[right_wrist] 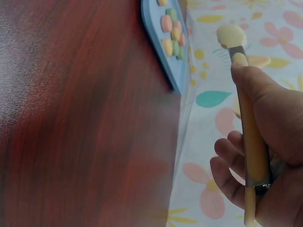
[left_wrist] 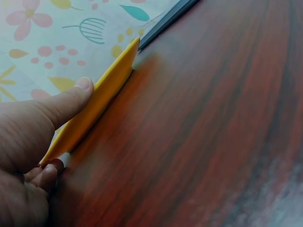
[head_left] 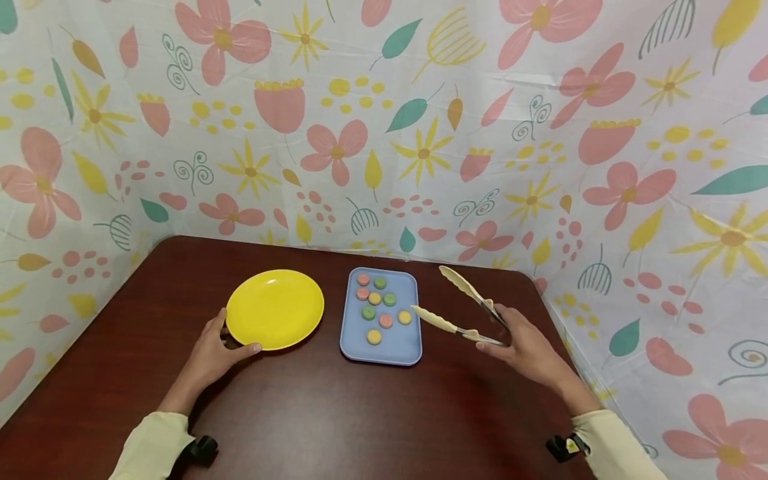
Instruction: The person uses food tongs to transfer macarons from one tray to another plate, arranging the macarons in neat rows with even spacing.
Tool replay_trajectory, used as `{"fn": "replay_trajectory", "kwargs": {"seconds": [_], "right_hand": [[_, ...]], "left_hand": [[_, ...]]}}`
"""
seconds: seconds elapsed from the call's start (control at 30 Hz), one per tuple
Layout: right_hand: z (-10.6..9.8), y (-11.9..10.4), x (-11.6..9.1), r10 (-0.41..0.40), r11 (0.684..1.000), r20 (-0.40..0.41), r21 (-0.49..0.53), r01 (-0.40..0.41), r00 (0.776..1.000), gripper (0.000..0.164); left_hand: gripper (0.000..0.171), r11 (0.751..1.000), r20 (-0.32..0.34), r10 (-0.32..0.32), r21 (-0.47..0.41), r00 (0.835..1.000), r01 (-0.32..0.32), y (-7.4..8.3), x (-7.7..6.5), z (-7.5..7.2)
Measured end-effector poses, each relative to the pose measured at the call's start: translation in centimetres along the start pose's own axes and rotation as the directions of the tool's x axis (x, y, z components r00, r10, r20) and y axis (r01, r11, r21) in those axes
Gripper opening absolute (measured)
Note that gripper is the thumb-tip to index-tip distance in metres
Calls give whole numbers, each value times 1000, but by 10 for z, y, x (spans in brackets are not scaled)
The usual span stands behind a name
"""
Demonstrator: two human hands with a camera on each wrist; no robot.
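At the left of the head view, my left hand holds the rim of a round yellow plate, thumb on the near edge. In the left wrist view the plate shows edge-on, with the thumb above its rim and fingers curled below. My right hand grips a pair of tongs with cream tips and metal arms, spread apart. One tip reaches over the right edge of a blue tray. Several small round macarons in pink, green and yellow lie scattered on the tray.
A dark reddish-brown wooden table bears the plate and the tray. Behind it and along both sides hangs a white sheet printed with flowers and leaves. A black wrist strap sits by the left sleeve.
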State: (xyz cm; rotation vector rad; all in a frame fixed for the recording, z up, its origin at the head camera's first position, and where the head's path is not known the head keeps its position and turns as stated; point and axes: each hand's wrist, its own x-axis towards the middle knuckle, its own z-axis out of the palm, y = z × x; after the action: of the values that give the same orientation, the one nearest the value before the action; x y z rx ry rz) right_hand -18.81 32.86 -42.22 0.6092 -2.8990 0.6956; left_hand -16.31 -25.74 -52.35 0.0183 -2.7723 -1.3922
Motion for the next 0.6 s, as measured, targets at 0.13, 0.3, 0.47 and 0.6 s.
{"fn": "replay_trajectory", "kwargs": {"seconds": [0.13, 0.3, 0.47, 0.6], "right_hand": [[-2, -6, 1, -17, 1000, 24, 15, 16, 1000, 80], [-3, -14, 5, -38, 999, 63, 23, 37, 997, 82], [0, -20, 10, -89, 996, 102, -9, 90, 991, 82], [6, -25, 13, -110, 993, 129, -25, 115, 985, 84]], "left_hand": [[125, 1000, 1, -4, 2, 1000, 4, -1, 1, 0], [125, 1000, -5, -5, 5, 1000, 5, -3, 2, 0], [124, 1000, -10, 4, 4, 1000, -4, -3, 2, 0], [124, 1000, -12, 9, 7, 1000, -9, -3, 2, 0]]}}
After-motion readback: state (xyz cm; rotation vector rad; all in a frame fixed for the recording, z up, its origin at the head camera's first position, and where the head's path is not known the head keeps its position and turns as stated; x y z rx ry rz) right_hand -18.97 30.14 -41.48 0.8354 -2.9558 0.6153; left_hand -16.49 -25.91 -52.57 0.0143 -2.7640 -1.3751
